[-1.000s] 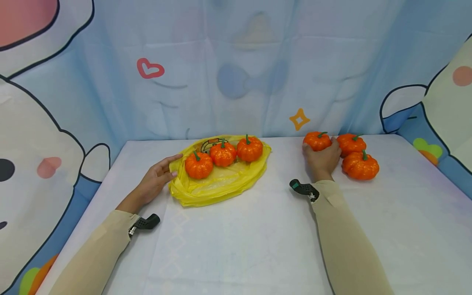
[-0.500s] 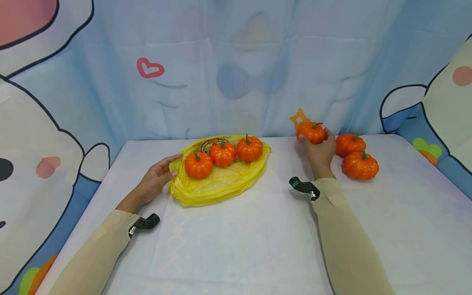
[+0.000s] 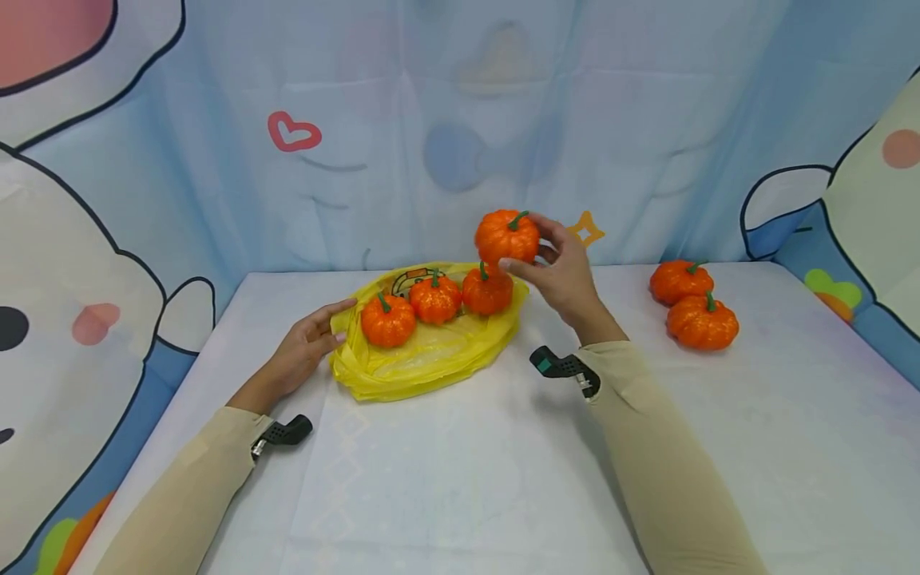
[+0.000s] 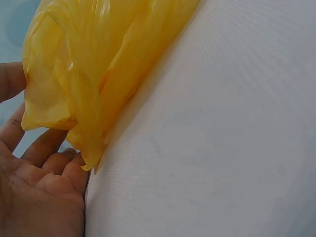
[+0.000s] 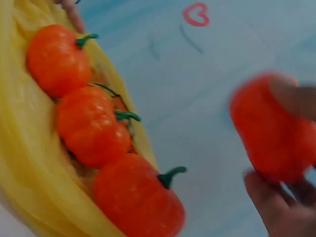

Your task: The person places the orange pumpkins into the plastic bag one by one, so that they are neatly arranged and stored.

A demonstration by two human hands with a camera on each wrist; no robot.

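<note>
My right hand (image 3: 564,275) grips a small orange pumpkin (image 3: 506,237) with a green stem, held in the air above the right end of a yellow plastic bag (image 3: 424,375). The same held pumpkin (image 5: 269,128) looks blurred in the right wrist view. Three more pumpkins lie in a row on the opened bag: a left one (image 3: 388,321), a middle one (image 3: 435,299) and a right one (image 3: 487,291). At the bag's left edge my left hand (image 3: 305,347) touches the plastic with fairly straight fingers. In the left wrist view the bag (image 4: 84,64) rests against those fingers.
Two further pumpkins sit at the table's right side, a rear one (image 3: 681,282) and a front one (image 3: 702,323). A white cloth covers the table (image 3: 446,479). Behind its back edge hangs a blue printed curtain (image 3: 460,144).
My right hand has lifted a pumpkin from the group at the right and carried it leftward to above the bag. My left hand and the bag have stayed in place.
</note>
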